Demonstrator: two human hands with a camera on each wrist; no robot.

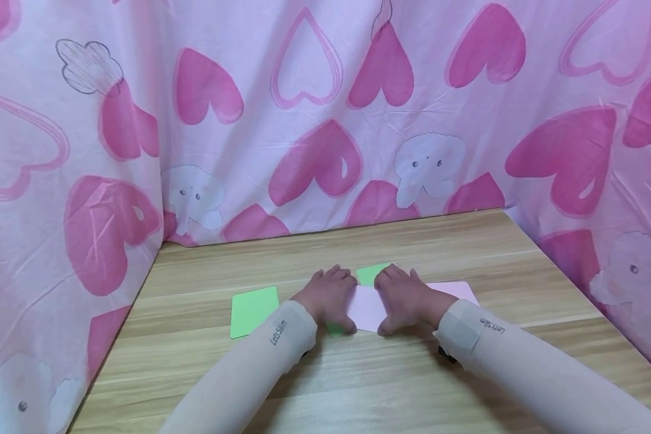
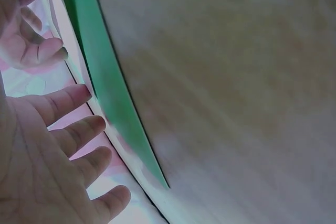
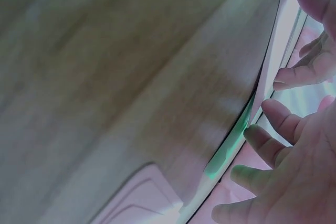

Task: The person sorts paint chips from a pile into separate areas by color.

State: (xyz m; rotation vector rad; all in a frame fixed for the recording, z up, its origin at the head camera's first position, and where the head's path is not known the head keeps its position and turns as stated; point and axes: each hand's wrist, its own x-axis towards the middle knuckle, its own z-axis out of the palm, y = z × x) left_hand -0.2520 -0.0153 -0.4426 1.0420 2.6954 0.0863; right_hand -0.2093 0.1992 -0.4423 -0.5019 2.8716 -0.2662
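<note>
Between my two hands a pale pink card (image 1: 366,308) lies low over the wooden table, its long side facing me. My left hand (image 1: 330,295) touches its left side, thumb at the near corner and fingers reaching to the far side. On the right side my right hand (image 1: 407,296) mirrors this, thumb near and fingertips at the far edge. Both wrist views show mostly straight, spread fingers. Partly under the left hand a green card (image 1: 335,330) peeks out. Another green card (image 1: 372,273) shows beyond the pink one, half covered by the right hand.
A green card (image 1: 254,311) lies to the left of my left hand. Beyond my right wrist rests a second pink card (image 1: 456,290), partly hidden by the hand. A pink heart-patterned curtain (image 1: 314,150) encloses the table (image 1: 369,386) at the back and sides.
</note>
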